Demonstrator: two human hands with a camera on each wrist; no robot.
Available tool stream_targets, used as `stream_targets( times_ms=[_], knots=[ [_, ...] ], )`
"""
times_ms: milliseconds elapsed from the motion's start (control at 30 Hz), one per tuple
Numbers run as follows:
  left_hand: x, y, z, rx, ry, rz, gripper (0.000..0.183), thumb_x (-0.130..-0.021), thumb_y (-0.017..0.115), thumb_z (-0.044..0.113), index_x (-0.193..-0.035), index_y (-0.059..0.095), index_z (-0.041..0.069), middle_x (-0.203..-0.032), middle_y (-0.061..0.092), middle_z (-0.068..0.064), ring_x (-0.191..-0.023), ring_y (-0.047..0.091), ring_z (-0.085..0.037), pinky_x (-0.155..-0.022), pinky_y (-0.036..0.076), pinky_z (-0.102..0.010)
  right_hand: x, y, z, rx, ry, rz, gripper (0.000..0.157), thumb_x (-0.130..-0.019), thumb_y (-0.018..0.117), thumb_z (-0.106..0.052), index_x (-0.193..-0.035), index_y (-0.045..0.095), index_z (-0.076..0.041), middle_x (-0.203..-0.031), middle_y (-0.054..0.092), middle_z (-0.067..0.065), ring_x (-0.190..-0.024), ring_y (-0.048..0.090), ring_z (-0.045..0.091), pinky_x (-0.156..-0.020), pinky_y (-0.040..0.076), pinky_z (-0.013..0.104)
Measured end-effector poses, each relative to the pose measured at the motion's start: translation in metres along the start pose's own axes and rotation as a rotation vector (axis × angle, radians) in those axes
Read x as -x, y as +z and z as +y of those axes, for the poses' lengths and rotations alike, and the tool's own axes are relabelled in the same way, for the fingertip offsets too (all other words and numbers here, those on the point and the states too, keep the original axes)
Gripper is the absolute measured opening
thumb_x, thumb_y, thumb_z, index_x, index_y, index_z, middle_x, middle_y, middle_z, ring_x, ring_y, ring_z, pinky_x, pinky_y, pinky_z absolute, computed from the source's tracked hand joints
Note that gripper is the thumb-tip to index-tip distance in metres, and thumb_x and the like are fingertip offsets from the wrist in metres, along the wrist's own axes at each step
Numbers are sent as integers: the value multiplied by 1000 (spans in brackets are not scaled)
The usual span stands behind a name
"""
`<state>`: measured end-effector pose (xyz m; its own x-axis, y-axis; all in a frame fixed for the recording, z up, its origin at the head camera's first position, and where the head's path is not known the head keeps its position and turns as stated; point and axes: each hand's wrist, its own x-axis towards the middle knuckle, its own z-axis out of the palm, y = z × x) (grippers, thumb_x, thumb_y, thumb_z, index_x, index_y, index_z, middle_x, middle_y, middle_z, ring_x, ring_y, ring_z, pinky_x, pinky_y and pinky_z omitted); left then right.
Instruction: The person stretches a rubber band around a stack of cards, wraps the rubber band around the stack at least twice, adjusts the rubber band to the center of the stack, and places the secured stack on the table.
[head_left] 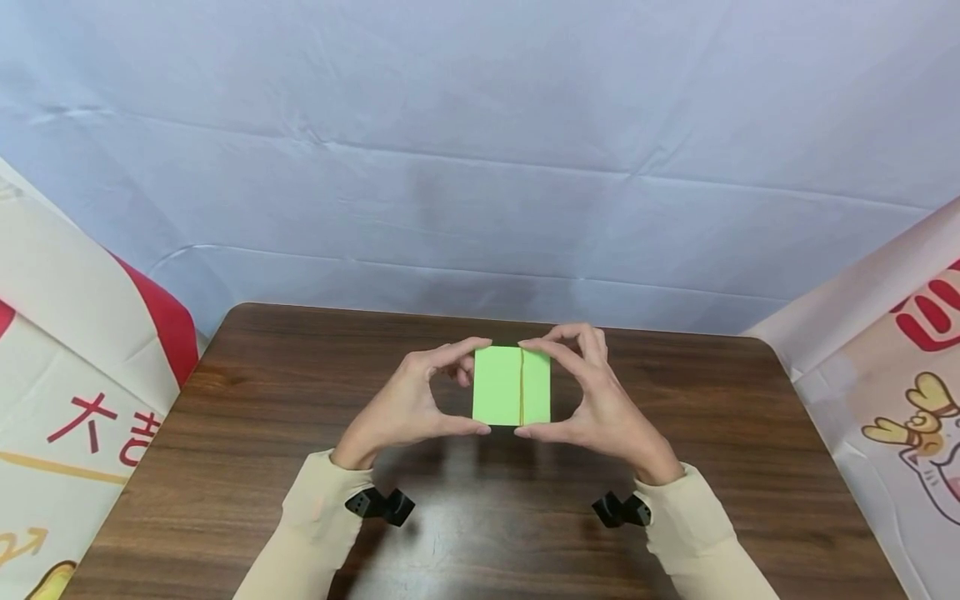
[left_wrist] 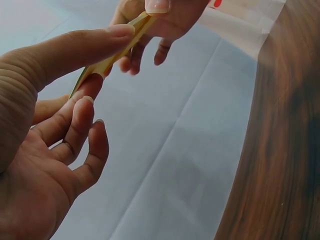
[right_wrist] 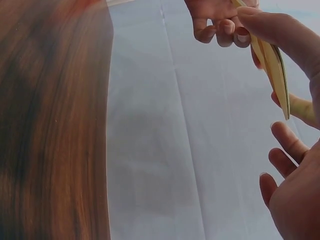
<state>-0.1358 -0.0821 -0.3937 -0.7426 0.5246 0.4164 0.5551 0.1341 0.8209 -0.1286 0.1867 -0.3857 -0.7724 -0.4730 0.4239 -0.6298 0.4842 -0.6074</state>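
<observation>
Presently I log: left hand (head_left: 401, 410) and right hand (head_left: 611, 410), each pinching a light-green square pad (head_left: 497, 387) between thumb and finger; the pad, crossed by one thin yellowish line (head_left: 522, 387), held up above the wooden table (head_left: 225, 475); pale cloth (head_left: 450, 200), beyond the table; printed sheets (head_left: 67, 375), left and right of the table.

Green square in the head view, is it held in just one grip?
No, the left grip and the right grip both hold the green square, at opposite sides.
</observation>
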Motion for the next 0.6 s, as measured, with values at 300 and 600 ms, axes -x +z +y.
stream_targets(
  times_ms=[300,600],
  knots=[
    [-2,1,-1,88,23,2,84,-65,96,4,-140,58,4,-98,66,-1,-87,61,-18,-83,56,-35,-2,1,-2,-55,-31,16,95,-56,103,-27,-139,60,-18,-130,42,3,-128,29,23,-97,40,53],
    [-4,1,0,131,31,7,84,-65,96,4,-140,58,5,-101,66,-2,-88,60,-19,-82,56,-36,-3,-1,-5,-72,-40,24,95,-55,103,-25,-139,60,-15,-127,41,3,-130,29,24,-99,38,55]
  ],
)
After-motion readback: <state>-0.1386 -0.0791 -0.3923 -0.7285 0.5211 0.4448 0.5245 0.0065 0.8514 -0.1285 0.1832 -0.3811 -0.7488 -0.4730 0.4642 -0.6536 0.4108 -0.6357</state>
